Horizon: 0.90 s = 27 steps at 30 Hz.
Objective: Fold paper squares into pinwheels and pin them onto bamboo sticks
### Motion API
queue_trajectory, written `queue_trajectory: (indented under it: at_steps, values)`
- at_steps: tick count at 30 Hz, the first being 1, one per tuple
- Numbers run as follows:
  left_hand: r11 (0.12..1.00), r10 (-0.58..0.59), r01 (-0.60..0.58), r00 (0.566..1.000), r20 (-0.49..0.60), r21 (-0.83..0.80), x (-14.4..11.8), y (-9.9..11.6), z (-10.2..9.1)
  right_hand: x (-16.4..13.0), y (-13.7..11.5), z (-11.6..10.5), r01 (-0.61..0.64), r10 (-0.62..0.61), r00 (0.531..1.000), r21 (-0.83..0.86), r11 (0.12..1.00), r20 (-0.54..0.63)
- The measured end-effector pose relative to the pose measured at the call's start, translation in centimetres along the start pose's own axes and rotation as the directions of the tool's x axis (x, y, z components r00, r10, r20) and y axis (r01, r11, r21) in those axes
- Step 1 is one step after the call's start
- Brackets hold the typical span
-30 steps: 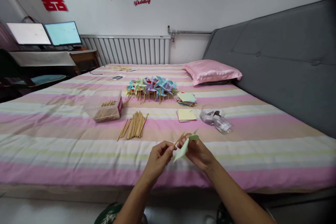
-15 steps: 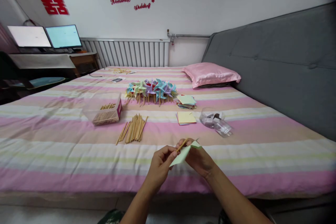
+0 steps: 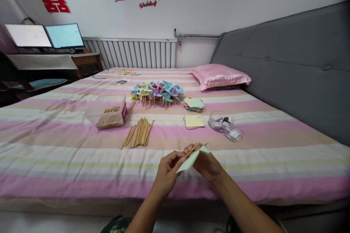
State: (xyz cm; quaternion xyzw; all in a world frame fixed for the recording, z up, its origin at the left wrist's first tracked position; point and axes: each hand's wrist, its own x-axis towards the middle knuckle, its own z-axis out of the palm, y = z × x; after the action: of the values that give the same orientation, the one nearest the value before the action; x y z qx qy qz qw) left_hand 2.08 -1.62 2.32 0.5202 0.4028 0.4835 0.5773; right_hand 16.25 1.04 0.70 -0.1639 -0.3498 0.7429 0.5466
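Note:
My left hand (image 3: 170, 169) has its thumb and fingers closed at the near end of a wooden stick (image 3: 192, 150) and the edge of a pale green sheet of paper (image 3: 190, 162). From the other side, my right hand (image 3: 209, 165) curls its fingers round the far part of the paper and stick. The sheet is bent, with a raised flap at its right end. It hides part of my right palm and fingers. Both hands meet just above the near side of the bed. A thin grey tip shows beside the flap, too small to name.
Loose wooden sticks (image 3: 141, 133) lie left of my hands, by a clear plastic box (image 3: 111, 114) of sticks. Paper pinwheels (image 3: 157, 93) stand farther back. Paper stacks (image 3: 194, 121) and clear containers (image 3: 231, 131) of small parts sit to the right; a pink pillow (image 3: 221, 76) lies behind.
The stick and the paper's flap have shifted slightly to the right and tilted a little. Both hands keep almost the same place and grip.

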Motion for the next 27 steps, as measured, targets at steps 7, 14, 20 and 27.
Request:
queue_trajectory:
  at_steps: [7,14,20,27]
  values:
    - [1.000,-0.001,0.000,1.000,-0.029,-0.014,0.00,0.03,0.11,0.03,-0.07,0.23,0.013,-0.014,1.000,-0.017,1.000,-0.023]
    - [0.999,0.047,-0.047,0.998,-0.044,0.007,0.03,-0.09,0.12,-0.07,-0.11,0.28,0.024,-0.025,1.000,-0.022,0.999,-0.017]
    - [0.997,0.072,-0.071,0.993,-0.093,0.016,0.06,-0.25,0.22,-0.03,-0.05,0.39,0.029,-0.031,0.997,-0.036,0.999,-0.067]
    - [0.996,0.083,-0.082,0.993,-0.086,0.018,0.04,-0.38,0.12,0.01,-0.04,0.41,0.038,-0.040,0.998,-0.034,0.999,-0.048]
